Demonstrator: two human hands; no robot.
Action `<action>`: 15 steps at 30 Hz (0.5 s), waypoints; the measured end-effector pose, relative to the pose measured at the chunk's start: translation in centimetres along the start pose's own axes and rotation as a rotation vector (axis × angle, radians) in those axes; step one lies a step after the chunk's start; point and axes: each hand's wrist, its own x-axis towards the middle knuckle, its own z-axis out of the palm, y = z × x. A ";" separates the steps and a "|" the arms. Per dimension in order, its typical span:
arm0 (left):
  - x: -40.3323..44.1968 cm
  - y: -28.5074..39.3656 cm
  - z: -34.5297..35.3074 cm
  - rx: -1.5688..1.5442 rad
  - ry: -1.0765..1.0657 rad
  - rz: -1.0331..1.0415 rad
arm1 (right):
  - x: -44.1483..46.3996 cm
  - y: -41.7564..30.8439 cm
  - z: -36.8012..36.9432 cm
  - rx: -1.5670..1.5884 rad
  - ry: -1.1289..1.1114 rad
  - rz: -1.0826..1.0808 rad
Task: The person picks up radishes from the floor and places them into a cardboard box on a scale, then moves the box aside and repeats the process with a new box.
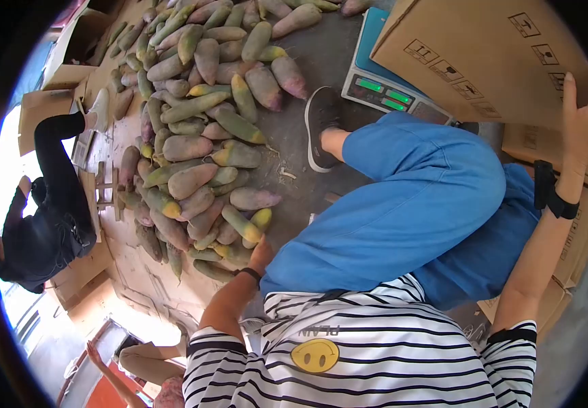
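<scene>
My left hand (262, 254) is low beside the pile, close to the yellow tip of a green radish-like root (241, 224); its fingers are mostly hidden, so a grip cannot be made out. At the far right, my right hand (585, 122) holds the side of a large cardboard box (478, 58), one digit stretched along its printed face and the others around the edge. The box is tilted over a digital scale (396, 95) with green displays. Many green and purplish roots (188, 180) lie heaped on the floor left of my legs.
More cardboard boxes (583, 228) stand at the right, beside my knee. A person in black (49, 228) is at the far left, past the heap, near open cartons (69, 75). Another person's arm (113, 377) shows at the lower left. My shoe (318, 129) is near the scale.
</scene>
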 end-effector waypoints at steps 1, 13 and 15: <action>-2.2 -2.3 -3.6 0.091 0.215 0.061 | 0.0 0.1 0.1 -0.025 -0.035 0.015; -3.2 -11.5 -17.3 -0.131 0.359 -0.035 | 0.4 -1.7 -1.4 0.161 0.113 -0.032; -3.2 -11.6 -17.5 -0.135 0.350 -0.038 | 0.5 -2.1 -2.5 0.170 0.058 -0.026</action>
